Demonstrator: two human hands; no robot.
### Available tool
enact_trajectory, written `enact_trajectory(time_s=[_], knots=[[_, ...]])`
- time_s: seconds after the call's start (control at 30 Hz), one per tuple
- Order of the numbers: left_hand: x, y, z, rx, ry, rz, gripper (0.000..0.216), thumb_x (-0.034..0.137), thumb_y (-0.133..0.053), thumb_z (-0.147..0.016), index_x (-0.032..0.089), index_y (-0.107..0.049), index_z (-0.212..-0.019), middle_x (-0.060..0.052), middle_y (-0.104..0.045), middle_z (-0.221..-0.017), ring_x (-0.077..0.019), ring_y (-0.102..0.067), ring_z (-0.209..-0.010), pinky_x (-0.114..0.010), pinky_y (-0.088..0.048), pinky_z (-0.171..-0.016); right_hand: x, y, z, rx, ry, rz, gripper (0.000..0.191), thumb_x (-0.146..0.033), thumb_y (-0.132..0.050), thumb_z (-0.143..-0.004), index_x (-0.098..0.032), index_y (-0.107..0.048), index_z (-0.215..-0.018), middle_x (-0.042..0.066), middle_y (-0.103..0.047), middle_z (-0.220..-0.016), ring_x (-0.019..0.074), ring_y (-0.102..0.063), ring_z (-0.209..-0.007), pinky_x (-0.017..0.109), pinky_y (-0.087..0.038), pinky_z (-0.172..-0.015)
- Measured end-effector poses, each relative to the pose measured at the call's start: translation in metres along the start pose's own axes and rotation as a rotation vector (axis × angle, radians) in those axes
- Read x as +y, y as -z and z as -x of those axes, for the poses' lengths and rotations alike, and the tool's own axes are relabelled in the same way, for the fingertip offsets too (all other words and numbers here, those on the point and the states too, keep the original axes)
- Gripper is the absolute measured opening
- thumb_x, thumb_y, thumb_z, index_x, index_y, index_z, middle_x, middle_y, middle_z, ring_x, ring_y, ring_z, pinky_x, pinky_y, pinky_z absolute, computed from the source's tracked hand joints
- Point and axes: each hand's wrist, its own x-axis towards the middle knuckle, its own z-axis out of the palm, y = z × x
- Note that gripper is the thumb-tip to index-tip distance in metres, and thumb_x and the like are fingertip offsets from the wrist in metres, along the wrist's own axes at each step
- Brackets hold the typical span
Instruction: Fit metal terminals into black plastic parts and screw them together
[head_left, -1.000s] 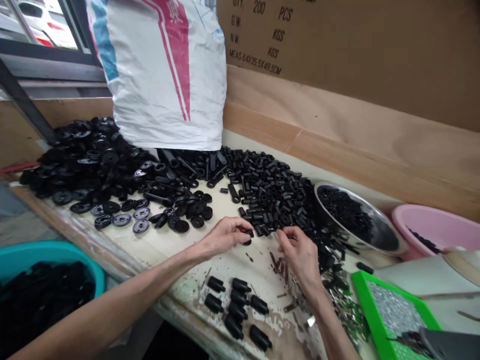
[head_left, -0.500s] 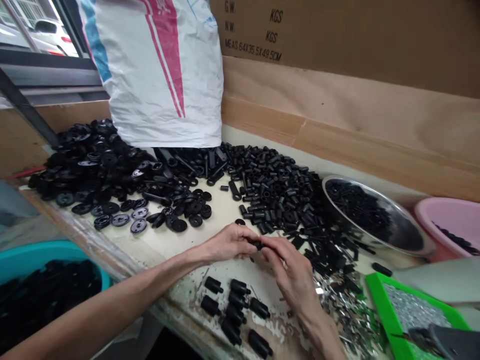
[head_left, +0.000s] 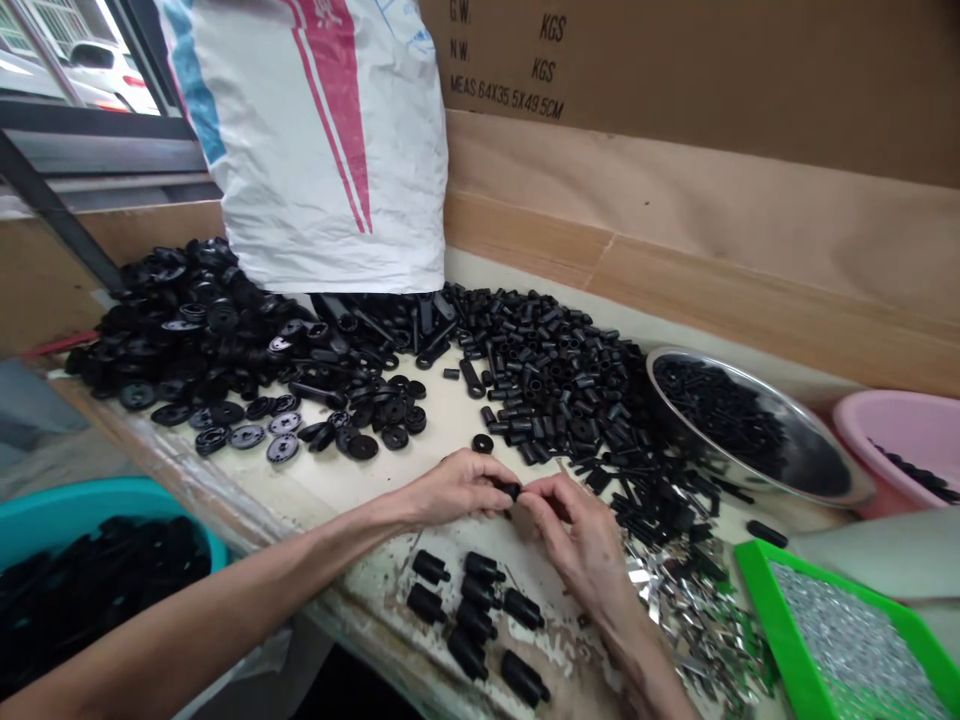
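Black plastic part (head_left: pixel 511 490), small, pinched between the fingertips of both hands, held just above the worktable (head_left: pixel 442 420), front centre. Left hand (head_left: pixel 457 488) and right hand (head_left: pixel 577 540) pressed close together around it; part mostly hidden by the fingers. Black plastic cylinders (head_left: pixel 476 610) in a loose group just below the hands. Black disc (head_left: pixel 482 443) lies alone just above. Behind: heap of black tubes (head_left: pixel 555 380), running up to a stainless bowl (head_left: pixel 750 425) full of similar pieces. Right: loose silver metal clips (head_left: pixel 690 620) beside a green tray (head_left: pixel 780 620) of silver bits. Left: slotted black discs (head_left: pixel 247 437) heaped below a white woven sack (head_left: pixel 315 150). Teal tub (head_left: pixel 75 510) of black parts beyond the table's left edge, pink basin (head_left: pixel 900 420) far right.
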Motion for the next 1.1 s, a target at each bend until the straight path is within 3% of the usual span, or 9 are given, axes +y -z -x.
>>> enact_trajectory(time_s=[0.27,0.47,0.63,0.73,0.87,1.1], knots=[[-0.007,-0.005,0.000,0.134,-0.126,-0.193,0.023,0.017,-0.066,-0.070,0.017,-0.072,-0.093,0.000,-0.056,-0.081,-0.0123,-0.052,-0.077,-0.019,-0.039,-0.066,0.006,-0.011,0.001,0.054,-0.039,0.014,0.024,-0.034,-0.045,-0.092,-0.020,-0.054,-0.075,-0.002,-0.056,-0.064,0.0125,-0.050,-0.055,0.023,-0.037,-0.053],[-0.012,-0.004,0.000,0.101,-0.089,-0.220,0.028,0.025,-0.058,-0.078,0.013,-0.068,-0.102,-0.001,-0.058,-0.076,-0.0101,-0.051,-0.056,-0.021,-0.040,-0.050,0.002,-0.007,0.000,0.047,-0.001,0.039,0.022,-0.032,-0.047,-0.091,-0.020,-0.051,-0.074,0.000,-0.056,-0.070,0.0139,-0.049,-0.065,0.025,-0.037,-0.064],[-0.007,-0.007,0.003,0.235,-0.194,-0.379,0.020,0.016,-0.062,-0.076,0.018,-0.071,-0.094,-0.001,-0.059,-0.084,-0.0123,-0.054,-0.075,-0.021,-0.042,-0.067,0.003,-0.015,0.002,0.069,-0.056,0.005,0.023,-0.035,-0.046,-0.092,-0.020,-0.052,-0.075,-0.002,-0.055,-0.066,0.0128,-0.049,-0.059,0.023,-0.036,-0.057],[-0.006,-0.010,0.004,0.303,-0.276,-0.543,0.020,0.012,-0.062,-0.076,0.019,-0.072,-0.092,-0.001,-0.060,-0.085,-0.0122,-0.055,-0.076,-0.021,-0.041,-0.068,0.009,-0.020,0.003,0.082,-0.100,-0.038,0.027,-0.039,-0.044,-0.092,-0.020,-0.051,-0.074,-0.003,-0.052,-0.061,0.0119,-0.047,-0.052,0.022,-0.036,-0.051],[-0.006,-0.012,0.004,0.296,-0.286,-0.579,0.019,0.013,-0.063,-0.076,0.019,-0.071,-0.092,-0.001,-0.060,-0.082,-0.0129,-0.055,-0.074,-0.021,-0.042,-0.065,0.013,-0.023,0.002,0.082,-0.133,-0.082,0.029,-0.042,-0.046,-0.090,-0.020,-0.052,-0.072,-0.003,-0.052,-0.059,0.0116,-0.047,-0.051,0.022,-0.035,-0.049],[-0.012,-0.015,0.006,0.299,-0.369,-0.585,0.021,0.012,-0.055,-0.082,0.019,-0.070,-0.095,-0.003,-0.060,-0.089,-0.0143,-0.055,-0.083,-0.023,-0.042,-0.076,0.014,-0.029,0.002,0.094,-0.193,-0.194,0.032,-0.047,-0.044,-0.090,-0.021,-0.048,-0.071,-0.005,-0.047,-0.052,0.0109,-0.042,-0.045,0.021,-0.032,-0.043]])
